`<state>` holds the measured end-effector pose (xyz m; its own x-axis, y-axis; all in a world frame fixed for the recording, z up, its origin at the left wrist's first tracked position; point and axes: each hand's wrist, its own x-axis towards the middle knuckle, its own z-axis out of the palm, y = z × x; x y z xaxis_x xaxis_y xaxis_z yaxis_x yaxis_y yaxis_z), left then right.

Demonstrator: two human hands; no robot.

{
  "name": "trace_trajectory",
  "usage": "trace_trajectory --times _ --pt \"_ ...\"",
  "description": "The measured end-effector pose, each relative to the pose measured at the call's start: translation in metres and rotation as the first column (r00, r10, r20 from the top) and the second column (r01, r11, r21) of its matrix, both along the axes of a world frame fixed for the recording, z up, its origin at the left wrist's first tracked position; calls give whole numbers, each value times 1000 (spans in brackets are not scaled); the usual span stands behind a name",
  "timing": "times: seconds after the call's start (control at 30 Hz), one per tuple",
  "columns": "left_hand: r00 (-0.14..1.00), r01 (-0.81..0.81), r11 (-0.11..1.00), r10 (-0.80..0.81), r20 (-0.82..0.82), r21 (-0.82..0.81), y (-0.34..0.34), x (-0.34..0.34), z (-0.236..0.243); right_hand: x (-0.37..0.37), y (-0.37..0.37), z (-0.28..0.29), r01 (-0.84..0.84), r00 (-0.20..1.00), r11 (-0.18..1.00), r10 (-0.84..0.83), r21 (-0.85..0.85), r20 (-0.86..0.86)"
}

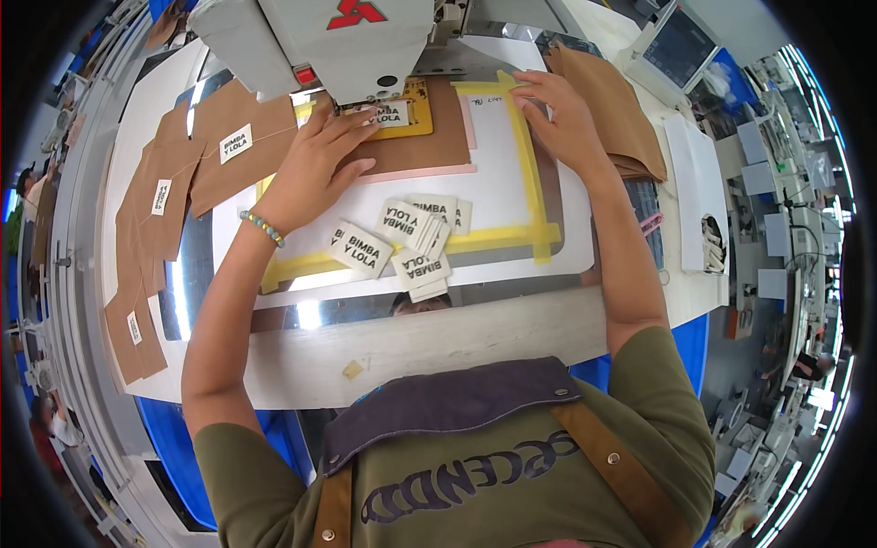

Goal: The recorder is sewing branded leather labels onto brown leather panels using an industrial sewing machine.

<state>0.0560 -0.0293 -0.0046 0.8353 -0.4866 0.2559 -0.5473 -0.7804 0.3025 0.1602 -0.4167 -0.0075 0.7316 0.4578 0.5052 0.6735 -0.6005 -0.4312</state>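
Under the head of a sewing machine [365, 55], a brown fabric piece [411, 153] lies on a white template sheet [501, 187] edged with yellow tape. A yellow frame [421, 108] rests on the fabric around a small white label [395, 113] with dark print. My left hand [320, 157] lies over the fabric's left side, fingers stretched and apart, tips beside the label. Fingers of my right hand [559, 117] are spread at the template's top right corner, near a stack of brown pieces [607, 110]. Several loose labels [363, 250] are heaped on the template's front part.
At the left, brown pieces with labels [260, 123] overlap down the table edge, joined by thread. A screen [678, 46] stands at the back right. Near the right edge are a white box [696, 196] and pink-handled scissors or snips [650, 224].
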Motion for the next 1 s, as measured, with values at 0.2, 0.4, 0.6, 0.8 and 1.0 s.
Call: trace_trajectory --times 0.2,0.4,0.6,0.8,1.0 --pt "999 53 996 -54 -8 -68 0 14 -4 2 0 -3 -8 1000 999 8 -34 12" --pt "999 52 998 -52 12 -23 3 19 -1 6 0 -4 -16 1000 997 16 -71 3" --pt "998 67 997 -67 4 -22 3 21 4 5 2 -3 -10 1000 997 8 -73 -26" --pt "996 94 995 -94 8 -45 6 25 0 4 4 -4 -16 1000 997 14 -71 -25" --pt "995 37 997 -42 -92 -63 -2 24 8 5 0 -6 -22 1000 997 21 -76 -10"
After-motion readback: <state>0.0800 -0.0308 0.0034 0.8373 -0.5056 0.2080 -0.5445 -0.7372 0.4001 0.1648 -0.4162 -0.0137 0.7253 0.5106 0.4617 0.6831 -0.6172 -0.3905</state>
